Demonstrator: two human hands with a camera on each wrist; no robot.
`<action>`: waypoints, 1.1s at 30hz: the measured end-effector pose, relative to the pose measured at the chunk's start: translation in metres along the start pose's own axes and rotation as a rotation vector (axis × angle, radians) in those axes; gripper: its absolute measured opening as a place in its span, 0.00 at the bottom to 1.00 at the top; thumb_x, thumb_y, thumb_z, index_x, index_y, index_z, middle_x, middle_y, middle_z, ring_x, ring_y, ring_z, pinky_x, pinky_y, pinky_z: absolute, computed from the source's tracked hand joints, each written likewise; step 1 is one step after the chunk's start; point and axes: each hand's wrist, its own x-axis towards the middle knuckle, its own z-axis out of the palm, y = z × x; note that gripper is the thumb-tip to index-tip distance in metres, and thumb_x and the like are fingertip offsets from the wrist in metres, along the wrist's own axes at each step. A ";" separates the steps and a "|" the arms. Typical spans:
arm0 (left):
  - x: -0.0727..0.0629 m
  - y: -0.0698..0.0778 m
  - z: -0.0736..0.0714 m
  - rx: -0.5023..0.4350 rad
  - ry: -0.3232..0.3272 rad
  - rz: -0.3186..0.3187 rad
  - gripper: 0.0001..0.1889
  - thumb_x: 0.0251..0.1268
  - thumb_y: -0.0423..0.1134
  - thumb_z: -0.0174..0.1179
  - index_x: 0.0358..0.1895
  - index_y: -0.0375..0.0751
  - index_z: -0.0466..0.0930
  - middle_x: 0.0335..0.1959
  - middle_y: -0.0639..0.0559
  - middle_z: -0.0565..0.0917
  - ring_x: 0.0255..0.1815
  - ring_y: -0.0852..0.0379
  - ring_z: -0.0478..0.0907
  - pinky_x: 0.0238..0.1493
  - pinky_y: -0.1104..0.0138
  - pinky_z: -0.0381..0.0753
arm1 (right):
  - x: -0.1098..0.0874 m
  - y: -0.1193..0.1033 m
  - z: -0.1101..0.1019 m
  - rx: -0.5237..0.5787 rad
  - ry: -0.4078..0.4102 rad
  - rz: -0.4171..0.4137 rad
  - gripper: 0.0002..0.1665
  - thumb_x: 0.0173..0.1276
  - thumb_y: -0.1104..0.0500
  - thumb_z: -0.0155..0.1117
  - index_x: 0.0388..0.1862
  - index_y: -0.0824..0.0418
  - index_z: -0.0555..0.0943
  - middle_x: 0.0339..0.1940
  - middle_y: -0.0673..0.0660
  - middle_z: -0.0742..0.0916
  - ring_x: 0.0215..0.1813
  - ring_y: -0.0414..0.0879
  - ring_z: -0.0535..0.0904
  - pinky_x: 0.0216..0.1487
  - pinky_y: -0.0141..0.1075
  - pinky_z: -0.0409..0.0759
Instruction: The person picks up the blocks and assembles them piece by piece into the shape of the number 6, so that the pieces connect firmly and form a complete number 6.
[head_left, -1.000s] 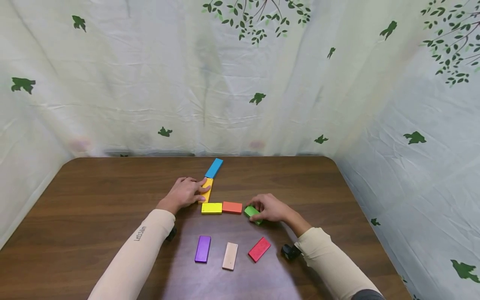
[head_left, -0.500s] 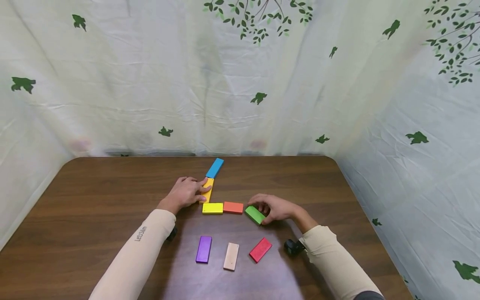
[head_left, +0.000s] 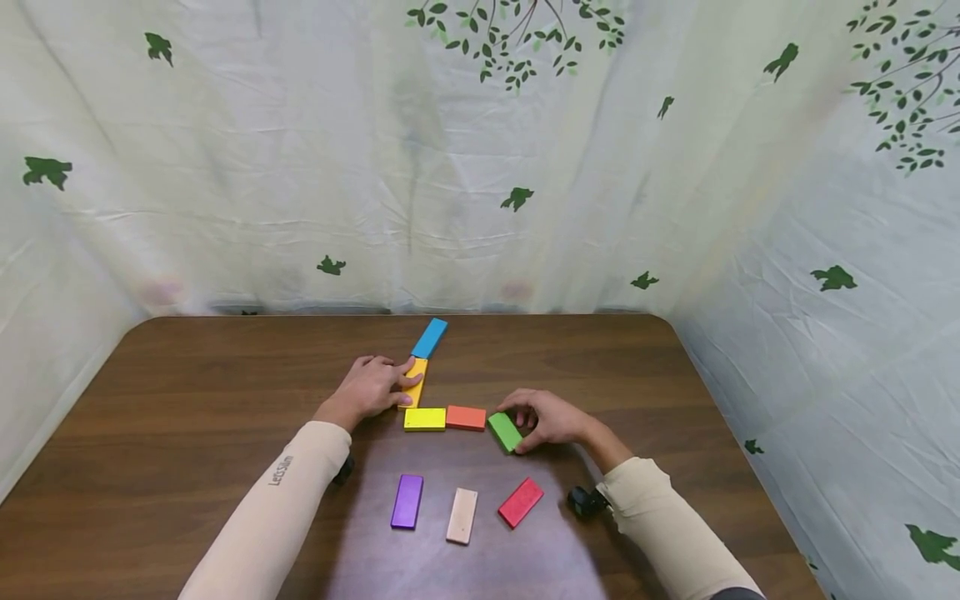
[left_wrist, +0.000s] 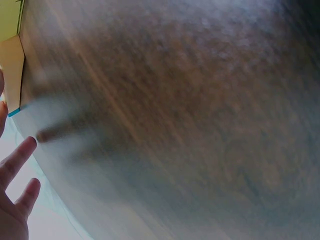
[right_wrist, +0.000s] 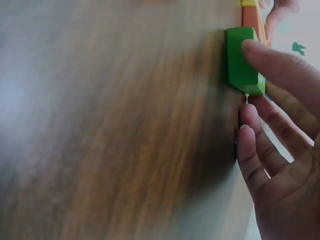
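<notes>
In the head view my left hand (head_left: 371,383) rests at the left side of an amber block (head_left: 415,387), its fingertips over the block's top face. A blue block (head_left: 430,338) continues from the amber one's far end. Beside the amber block's near end lies a yellow block (head_left: 424,419), with an orange block (head_left: 466,418) end to end on its right. My right hand (head_left: 551,417) pinches a green block (head_left: 506,432) between thumb and fingers. That block stands slanted, its far corner close to the orange block's right end. The right wrist view shows the thumb on the green block's (right_wrist: 242,60) face.
Nearer the person lie a purple block (head_left: 407,502), a pale wood block (head_left: 462,516) and a red block (head_left: 521,502), apart from each other. The brown wooden table (head_left: 225,375) ends at a white leaf-print curtain (head_left: 300,167) behind and at the sides.
The green block has turned a little steeper in my right hand, which has shifted slightly right since the first frame. My left hand stays at the amber block.
</notes>
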 end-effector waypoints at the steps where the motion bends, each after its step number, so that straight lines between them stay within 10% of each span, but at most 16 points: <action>1: 0.000 0.000 0.000 0.001 -0.001 0.001 0.27 0.63 0.51 0.60 0.66 0.51 0.72 0.72 0.46 0.64 0.66 0.35 0.65 0.64 0.41 0.59 | -0.001 0.000 0.000 0.001 0.005 0.001 0.35 0.51 0.62 0.78 0.60 0.62 0.77 0.47 0.53 0.79 0.41 0.44 0.75 0.41 0.32 0.77; 33: 0.001 0.000 0.000 -0.001 0.004 0.012 0.29 0.61 0.51 0.62 0.66 0.50 0.72 0.71 0.46 0.65 0.65 0.36 0.66 0.64 0.40 0.59 | 0.003 -0.001 0.013 -0.077 0.086 -0.018 0.34 0.46 0.53 0.82 0.53 0.58 0.80 0.36 0.49 0.79 0.34 0.41 0.71 0.35 0.31 0.73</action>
